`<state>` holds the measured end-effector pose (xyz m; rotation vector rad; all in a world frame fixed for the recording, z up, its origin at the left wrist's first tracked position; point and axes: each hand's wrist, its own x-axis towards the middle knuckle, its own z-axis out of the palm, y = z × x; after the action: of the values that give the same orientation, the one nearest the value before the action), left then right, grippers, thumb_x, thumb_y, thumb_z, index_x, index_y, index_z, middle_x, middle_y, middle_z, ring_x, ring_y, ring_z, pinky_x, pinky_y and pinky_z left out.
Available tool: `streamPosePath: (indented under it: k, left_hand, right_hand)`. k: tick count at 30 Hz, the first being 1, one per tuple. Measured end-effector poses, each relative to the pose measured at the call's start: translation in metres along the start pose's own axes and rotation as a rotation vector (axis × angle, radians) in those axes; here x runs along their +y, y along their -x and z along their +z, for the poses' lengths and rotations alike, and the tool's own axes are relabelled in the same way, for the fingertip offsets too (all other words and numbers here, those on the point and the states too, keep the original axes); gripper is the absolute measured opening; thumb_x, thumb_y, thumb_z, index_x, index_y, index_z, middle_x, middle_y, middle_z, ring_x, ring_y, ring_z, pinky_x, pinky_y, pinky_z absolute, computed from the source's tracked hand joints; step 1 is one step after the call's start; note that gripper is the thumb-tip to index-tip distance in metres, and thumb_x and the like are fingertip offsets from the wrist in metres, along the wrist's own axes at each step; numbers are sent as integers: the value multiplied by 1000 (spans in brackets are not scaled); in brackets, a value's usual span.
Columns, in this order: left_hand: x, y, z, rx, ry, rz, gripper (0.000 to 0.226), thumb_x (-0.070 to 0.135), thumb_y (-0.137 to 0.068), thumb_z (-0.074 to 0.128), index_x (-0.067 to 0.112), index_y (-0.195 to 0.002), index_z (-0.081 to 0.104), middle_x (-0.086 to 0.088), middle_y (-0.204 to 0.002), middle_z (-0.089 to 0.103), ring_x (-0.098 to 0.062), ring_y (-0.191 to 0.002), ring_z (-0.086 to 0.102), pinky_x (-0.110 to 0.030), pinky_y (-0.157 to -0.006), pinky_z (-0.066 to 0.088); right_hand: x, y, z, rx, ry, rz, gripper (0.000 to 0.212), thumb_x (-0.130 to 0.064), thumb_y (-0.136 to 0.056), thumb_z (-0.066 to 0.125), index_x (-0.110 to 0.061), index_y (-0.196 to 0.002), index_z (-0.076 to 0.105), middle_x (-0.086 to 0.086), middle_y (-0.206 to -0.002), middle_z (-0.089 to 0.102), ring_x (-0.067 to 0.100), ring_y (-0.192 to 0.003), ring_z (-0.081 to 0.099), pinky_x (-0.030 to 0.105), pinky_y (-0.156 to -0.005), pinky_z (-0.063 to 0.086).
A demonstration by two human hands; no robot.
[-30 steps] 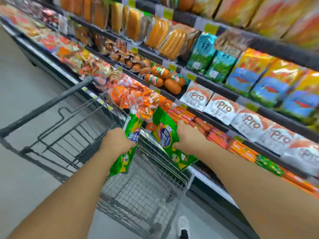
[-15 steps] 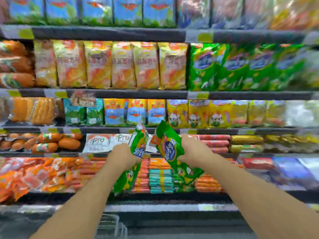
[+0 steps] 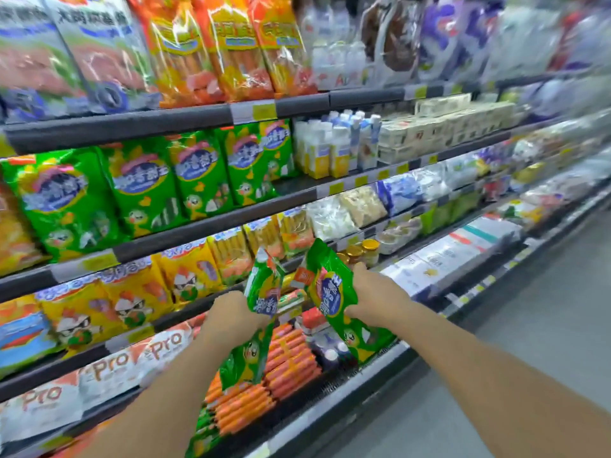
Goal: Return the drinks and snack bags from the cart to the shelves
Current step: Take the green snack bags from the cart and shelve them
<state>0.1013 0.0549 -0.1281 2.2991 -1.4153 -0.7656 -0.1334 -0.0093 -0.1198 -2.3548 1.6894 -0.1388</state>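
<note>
Left hand (image 3: pixel 231 317) and right hand (image 3: pixel 377 292) each gripping a green snack bag (image 3: pixel 263 292) (image 3: pixel 334 292), fingers closed around it, before the shelves (image 3: pixel 205 226)

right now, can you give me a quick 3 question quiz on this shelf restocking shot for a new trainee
1. True or false: each hand holds one green plastic snack bag.
2. Multiple choice: the matching green bags on the shelf stand (A) on the bottom tier among the orange sausages, (B) on the tier above the yellow cartoon bags, (C) beside the glass jars.
3. Short answer: which white cartons stand just right of those shelved green bags?

Key
1. True: the left hand grips one green plastic snack bag, the right hand grips the other green bag.
2. B: the shelved green bags stand above the yellow cartoon bags.
3. The white and yellow drink cartons.
</note>
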Motion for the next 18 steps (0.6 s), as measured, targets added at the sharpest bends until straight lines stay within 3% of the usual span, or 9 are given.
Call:
streamPosePath:
  k: [4, 7, 11, 14, 18]
  left_hand:
    - [59, -33, 25, -22, 13, 85, 38, 31, -83, 75, 14, -66, 46, -1, -53, 47, -16, -43, 44, -22, -40, 28]
    - [89, -56, 28, 12, -2, 93, 42, 37, -83, 76, 15, -64, 45, 1, -51, 43, -15, -41, 39, -23, -38, 24]
    - [114, -97, 21, 23, 52, 104, 32, 35, -82, 77, 11, -84, 55, 1, -58, 51, -13, -44, 44, -22, -39, 28]
    - [127, -127, 10, 15, 31, 97, 42, 36, -81, 78, 10, -70, 47, -4, -58, 43, -18, -48, 39, -26, -46, 26]
    - [139, -165, -9, -33, 39, 93, 42, 39, -74, 82, 3, -91, 66, -20, -83, 69, -23, -64, 57, -31, -56, 42]
  right_hand:
    - [58, -21, -23, 22, -58, 91, 56, -30, -78, 75, -10, -113, 37, 11, -103, 58, 35, -99, 61, 42, -77, 52]
    - [79, -48, -34, 30, -124, 108, 58, -33, -77, 77, -11, -114, 38, 10, -102, 61, 31, -94, 63, 41, -76, 54]
    - [88, -89, -49, 44, -167, 110, 58, -35, -78, 78, -10, -113, 39, 9, -101, 61, 26, -86, 61, 41, -74, 55]
    - [87, -114, -63, 57, -151, 117, 61, -31, -80, 77, -5, -119, 38, 10, -100, 60, 26, -83, 57, 40, -73, 53]
    - [81, -154, -86, 75, -87, 88, 65, -34, -80, 76, -4, -124, 38, 8, -95, 56, 28, -90, 59, 35, -68, 46]
